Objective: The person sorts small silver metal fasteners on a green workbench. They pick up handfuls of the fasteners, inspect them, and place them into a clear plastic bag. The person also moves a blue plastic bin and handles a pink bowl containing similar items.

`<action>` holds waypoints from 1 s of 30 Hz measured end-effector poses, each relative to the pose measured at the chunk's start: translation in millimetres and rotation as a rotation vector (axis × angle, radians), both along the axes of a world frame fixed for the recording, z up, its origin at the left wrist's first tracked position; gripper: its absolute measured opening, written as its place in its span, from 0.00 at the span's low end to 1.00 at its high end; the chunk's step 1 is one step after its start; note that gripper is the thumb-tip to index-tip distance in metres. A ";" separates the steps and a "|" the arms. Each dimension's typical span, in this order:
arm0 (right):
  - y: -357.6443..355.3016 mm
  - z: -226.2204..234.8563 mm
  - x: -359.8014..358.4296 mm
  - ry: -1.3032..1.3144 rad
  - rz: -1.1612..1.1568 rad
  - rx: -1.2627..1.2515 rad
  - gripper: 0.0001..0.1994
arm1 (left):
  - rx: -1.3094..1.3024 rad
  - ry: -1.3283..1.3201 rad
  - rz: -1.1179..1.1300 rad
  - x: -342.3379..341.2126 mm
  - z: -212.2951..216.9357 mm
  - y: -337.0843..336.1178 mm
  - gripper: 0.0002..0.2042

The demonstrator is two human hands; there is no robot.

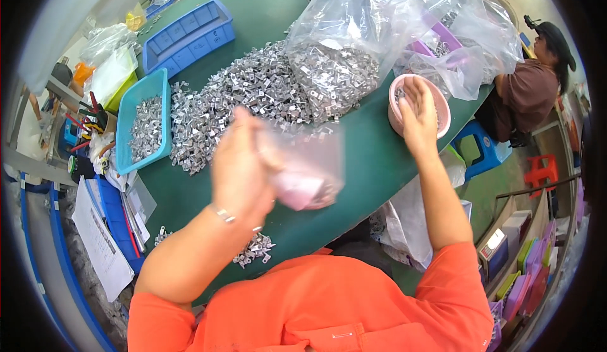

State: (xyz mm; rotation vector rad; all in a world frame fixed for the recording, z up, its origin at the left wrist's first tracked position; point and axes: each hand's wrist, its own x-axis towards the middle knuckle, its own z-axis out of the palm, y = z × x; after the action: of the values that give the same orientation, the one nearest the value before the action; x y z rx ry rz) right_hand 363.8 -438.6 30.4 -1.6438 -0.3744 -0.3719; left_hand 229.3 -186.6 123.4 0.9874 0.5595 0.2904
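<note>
My left hand (243, 169), smeared by motion, is closed on a small clear plastic bag (329, 156) over the green table. A pink slip (297, 191) and some small parts show low in the bag; the blur hides their detail. My right hand (417, 115) reaches into a round pink basket (444, 115) at the table's right edge. Its fingers are stretched out, with the thumb apart, and nothing shows held in them. Between and beyond my hands, a wide heap of small metal clips (246, 86) spreads across the table.
A large clear bag (341, 77) of clips stands behind the heap. Left of it are a turquoise basket (167, 115) with clips and a blue tray (190, 36). A small clip pile (254, 251) lies near my left forearm. A co-worker (531, 93) sits at far right.
</note>
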 end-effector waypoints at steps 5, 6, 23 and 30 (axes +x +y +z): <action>13.3 9.7 -76.8 0.116 0.068 -0.097 0.14 | -0.125 0.054 -0.041 40.8 -41.0 -53.9 0.18; 21.2 10.5 -87.9 0.203 0.129 -0.041 0.15 | -0.117 0.060 -0.055 45.0 -54.5 -57.5 0.18; 30.7 -53.1 -126.5 0.131 -0.083 -0.009 0.17 | 0.166 -0.070 0.267 -106.1 -72.3 148.0 0.09; 65.3 -25.5 -166.1 -0.252 0.215 -0.374 0.09 | 0.390 -0.065 0.207 -162.0 -94.9 136.6 0.08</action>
State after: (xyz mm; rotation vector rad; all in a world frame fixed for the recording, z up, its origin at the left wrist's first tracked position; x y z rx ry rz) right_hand 197.7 -373.2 4.9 -1.9003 -0.8441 -0.3625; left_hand 67.3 -50.1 28.5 1.2918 0.5576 0.6318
